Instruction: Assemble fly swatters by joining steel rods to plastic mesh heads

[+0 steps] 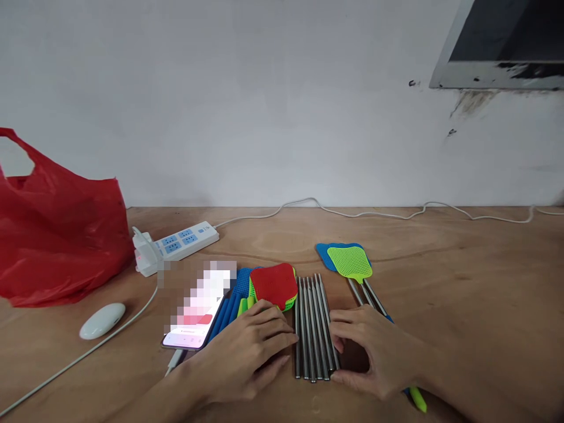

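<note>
A row of several thin metal rods (314, 329) lies side by side on the wooden table between my hands. My left hand (258, 346) rests at the row's left side, fingers apart, one fingertip at the outermost rod. On the right, my right hand (374, 346) has its fingertips and thumb at the row's right edge, with a gap between thumb and fingers. Beyond my left hand are a red fly swatter head (274, 284), green and blue heads under it, and blue handles (225, 314). Assembled swatters with a green head (350, 262) and blue ones lie partly under my right hand.
A lit phone (200, 314), partly pixelated, lies left of the handles. Behind it is a white power strip (194, 239) with a plugged-in charger. A white oval object (103, 321) and a red plastic bag (66, 235) are further left. A white cable (365, 214) runs along the wall.
</note>
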A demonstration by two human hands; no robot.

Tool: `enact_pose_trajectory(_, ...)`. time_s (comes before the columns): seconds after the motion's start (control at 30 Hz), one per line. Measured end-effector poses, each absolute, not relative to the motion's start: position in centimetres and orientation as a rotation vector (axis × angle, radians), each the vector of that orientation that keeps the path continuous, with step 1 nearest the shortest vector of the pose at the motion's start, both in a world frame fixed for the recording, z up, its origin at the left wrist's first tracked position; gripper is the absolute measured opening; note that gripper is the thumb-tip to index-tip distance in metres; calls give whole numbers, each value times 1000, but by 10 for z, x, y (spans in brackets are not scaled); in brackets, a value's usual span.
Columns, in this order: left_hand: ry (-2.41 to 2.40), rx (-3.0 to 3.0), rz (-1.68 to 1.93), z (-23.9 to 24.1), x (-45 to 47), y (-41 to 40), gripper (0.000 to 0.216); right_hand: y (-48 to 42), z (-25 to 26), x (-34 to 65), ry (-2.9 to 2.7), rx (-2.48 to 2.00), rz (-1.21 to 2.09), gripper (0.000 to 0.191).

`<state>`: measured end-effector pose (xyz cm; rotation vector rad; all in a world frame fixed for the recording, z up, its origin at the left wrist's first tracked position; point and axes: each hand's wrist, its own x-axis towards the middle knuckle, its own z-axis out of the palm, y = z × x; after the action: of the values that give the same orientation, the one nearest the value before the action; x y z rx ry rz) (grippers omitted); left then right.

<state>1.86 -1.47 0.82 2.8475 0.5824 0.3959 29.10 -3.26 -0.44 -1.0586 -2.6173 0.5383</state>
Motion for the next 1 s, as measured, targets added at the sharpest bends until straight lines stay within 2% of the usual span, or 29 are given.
enact_pose_trajectory(0.27,547,2832,449,5,20,-17,23,-30,-1,293,-2537,-1133,561,30)
enact_pose_trajectory(0.77,566,2793,409,9,21,-19,27,-28,-7,294,-2531,-962,493,13)
enact_pose_trajectory(1.0,573,2780,440,10,21,-20,28,-31,-6,293,-2536,-946,522,17)
